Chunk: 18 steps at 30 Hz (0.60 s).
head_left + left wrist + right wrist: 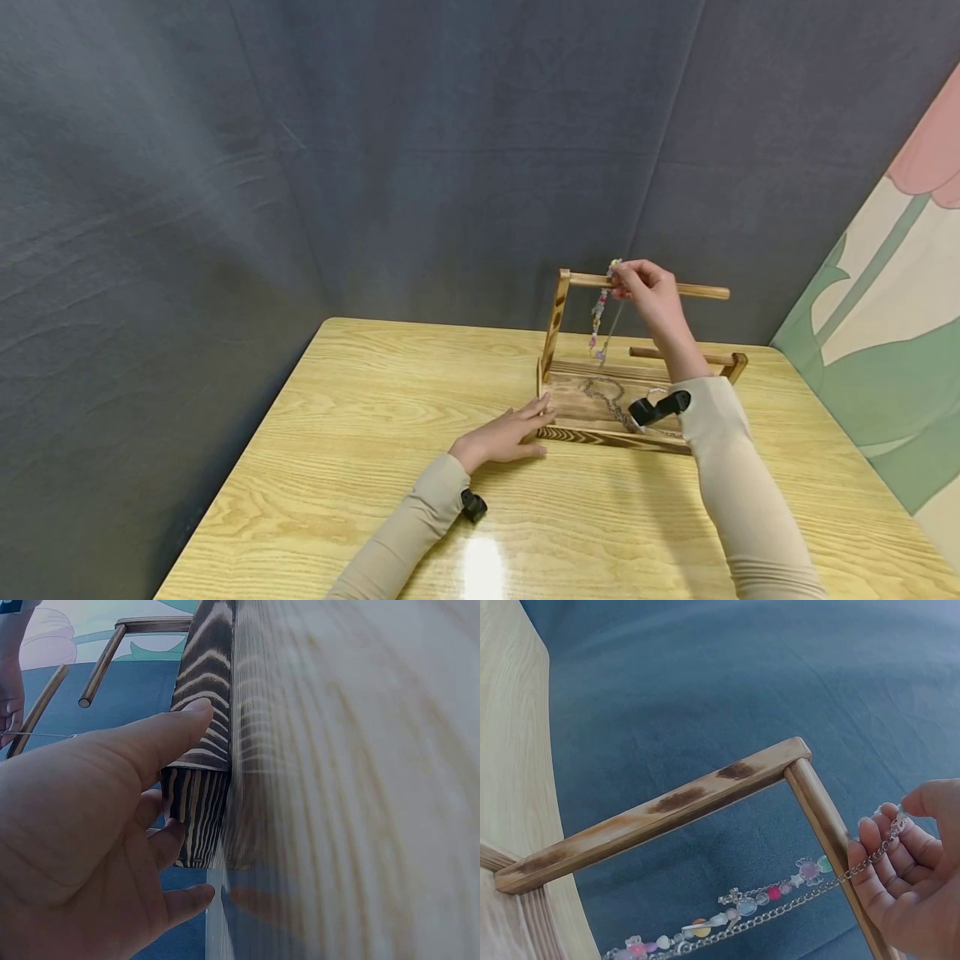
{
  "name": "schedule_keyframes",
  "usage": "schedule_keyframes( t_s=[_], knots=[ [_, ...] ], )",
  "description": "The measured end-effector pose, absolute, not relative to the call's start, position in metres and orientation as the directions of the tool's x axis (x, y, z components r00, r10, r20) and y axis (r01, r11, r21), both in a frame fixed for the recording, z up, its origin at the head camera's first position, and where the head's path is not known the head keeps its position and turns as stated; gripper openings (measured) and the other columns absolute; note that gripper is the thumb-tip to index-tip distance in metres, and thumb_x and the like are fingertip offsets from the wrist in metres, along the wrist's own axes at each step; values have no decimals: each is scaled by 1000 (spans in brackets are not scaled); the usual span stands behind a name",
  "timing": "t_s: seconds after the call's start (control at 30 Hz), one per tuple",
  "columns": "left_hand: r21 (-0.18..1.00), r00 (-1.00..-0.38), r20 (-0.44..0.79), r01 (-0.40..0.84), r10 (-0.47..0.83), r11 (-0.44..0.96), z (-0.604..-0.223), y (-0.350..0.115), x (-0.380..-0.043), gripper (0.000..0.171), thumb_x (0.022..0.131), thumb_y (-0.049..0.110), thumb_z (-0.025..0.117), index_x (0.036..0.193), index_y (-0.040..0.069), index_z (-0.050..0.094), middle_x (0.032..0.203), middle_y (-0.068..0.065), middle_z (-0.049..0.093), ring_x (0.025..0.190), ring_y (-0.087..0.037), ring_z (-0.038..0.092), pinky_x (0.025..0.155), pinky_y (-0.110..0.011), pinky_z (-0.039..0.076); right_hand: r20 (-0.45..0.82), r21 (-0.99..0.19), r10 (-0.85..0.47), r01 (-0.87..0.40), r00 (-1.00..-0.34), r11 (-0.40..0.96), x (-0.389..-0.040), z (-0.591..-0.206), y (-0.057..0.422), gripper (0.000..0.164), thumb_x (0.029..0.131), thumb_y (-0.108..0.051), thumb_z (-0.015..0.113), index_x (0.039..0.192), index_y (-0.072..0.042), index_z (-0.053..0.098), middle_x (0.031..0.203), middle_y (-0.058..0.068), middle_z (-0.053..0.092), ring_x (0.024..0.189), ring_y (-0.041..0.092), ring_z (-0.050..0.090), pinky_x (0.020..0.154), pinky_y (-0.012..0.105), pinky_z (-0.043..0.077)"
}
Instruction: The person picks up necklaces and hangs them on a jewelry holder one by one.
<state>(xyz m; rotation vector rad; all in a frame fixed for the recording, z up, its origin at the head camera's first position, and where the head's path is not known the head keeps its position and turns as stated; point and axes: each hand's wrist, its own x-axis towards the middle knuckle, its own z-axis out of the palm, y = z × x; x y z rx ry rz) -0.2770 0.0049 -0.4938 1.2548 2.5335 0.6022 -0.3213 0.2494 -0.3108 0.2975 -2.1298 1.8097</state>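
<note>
Beige sleeves (750, 492) come up from the near edge, each with a small black camera (474, 506) at the wrist. Under them the table (345, 400) is yellowish wood grain, with a bright patch of glare close by.

The left hand (506, 433) lies at the near left corner of a wooden stand (555, 325), its fingers spread and loosely extended, gripping nothing. Its thumb rests on the dark-striped front wall of the stand's tray (600, 437). Inside the tray lies a heaped chain (611, 404); other bits of jewellery lie farther right, partly hidden by the right wrist.

Above the tray, the right hand (652, 292) is raised to the upper rod (702, 291). Its thumb and fingers are closed together, pinching one end of a necklace (597, 317) of pastel beads and silver chain. The necklace hangs by the rod, its silver side crossing the wood near the left upright; whether the rod bears any of its weight I cannot tell. To the right, a shorter rod (645, 353) stands lower.

Behind everything hangs a dark blue-grey curtain (465, 167), with a panel (885, 333) of pink and green plant shapes at far right.
</note>
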Motion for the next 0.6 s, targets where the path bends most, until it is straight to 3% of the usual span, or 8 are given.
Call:
schedule_keyframes(
  t_s=[0.6],
  knots=[
    [468, -596, -37, 698, 802, 541, -495, 5, -278, 68, 95, 41, 46, 151, 19, 13, 157, -2, -7, 144, -17, 2, 114, -50, 14, 371, -900, 18, -354, -929, 255, -319, -313, 236, 38, 95, -29, 52, 111, 4, 59, 93, -1, 62, 72, 7, 60, 68, 16, 51]
  ],
)
